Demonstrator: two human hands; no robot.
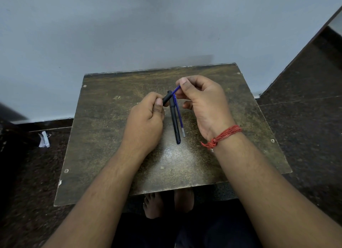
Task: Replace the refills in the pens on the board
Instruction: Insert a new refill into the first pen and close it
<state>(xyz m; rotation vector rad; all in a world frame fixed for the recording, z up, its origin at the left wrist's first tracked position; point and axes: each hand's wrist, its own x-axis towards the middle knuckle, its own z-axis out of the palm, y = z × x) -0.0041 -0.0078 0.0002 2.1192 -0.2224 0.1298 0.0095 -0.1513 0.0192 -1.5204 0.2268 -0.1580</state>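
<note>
A worn brown board (114,136) lies in front of me. My left hand (146,121) grips a black pen barrel (167,98) that points up and to the right. My right hand (201,103) pinches a blue refill (176,90) whose lower end meets the mouth of that barrel. Between my hands a second black pen (174,121) lies on the board, pointing towards me. A loose blue refill (179,118) with a pale tip rests just to its right.
A grey wall (129,34) rises directly behind the board. Dark speckled floor (305,127) surrounds it. A crumpled white scrap (44,139) lies on the floor to the left. Bare feet (166,204) show under the board's near edge. A red thread band (222,136) circles my right wrist.
</note>
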